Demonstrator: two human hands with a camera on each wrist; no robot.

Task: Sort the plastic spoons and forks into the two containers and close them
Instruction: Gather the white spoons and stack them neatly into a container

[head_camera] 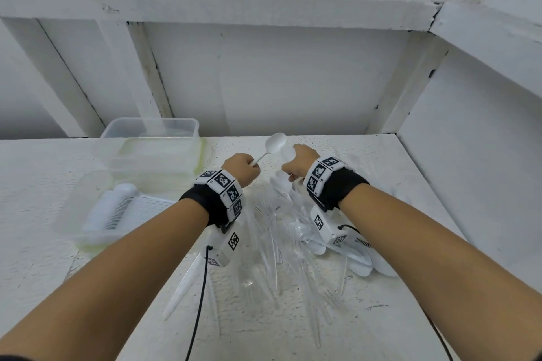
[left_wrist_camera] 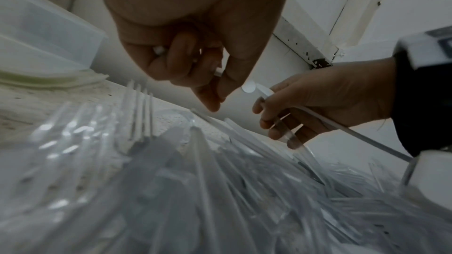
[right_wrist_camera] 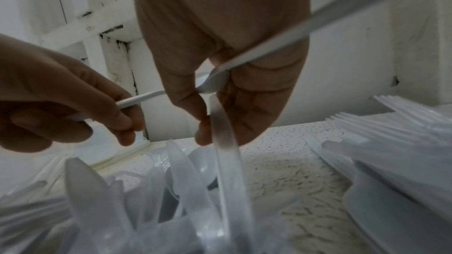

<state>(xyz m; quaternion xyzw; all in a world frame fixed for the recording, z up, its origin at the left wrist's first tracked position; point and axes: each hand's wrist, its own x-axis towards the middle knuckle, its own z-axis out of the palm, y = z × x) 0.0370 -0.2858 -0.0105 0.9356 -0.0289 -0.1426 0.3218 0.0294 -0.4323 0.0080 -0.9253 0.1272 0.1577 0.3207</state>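
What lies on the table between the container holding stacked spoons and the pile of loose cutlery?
In the head view, only the left forearm crosses above; the table there is otherwise bare.

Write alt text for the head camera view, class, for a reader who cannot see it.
Two hands work above a pile of clear plastic cutlery on a white table: the left hand holds a white spoon by its handle, bowl raised, while the right hand grips more cutlery. At left, an open container holds stacked white spoons, with another clear container behind it.
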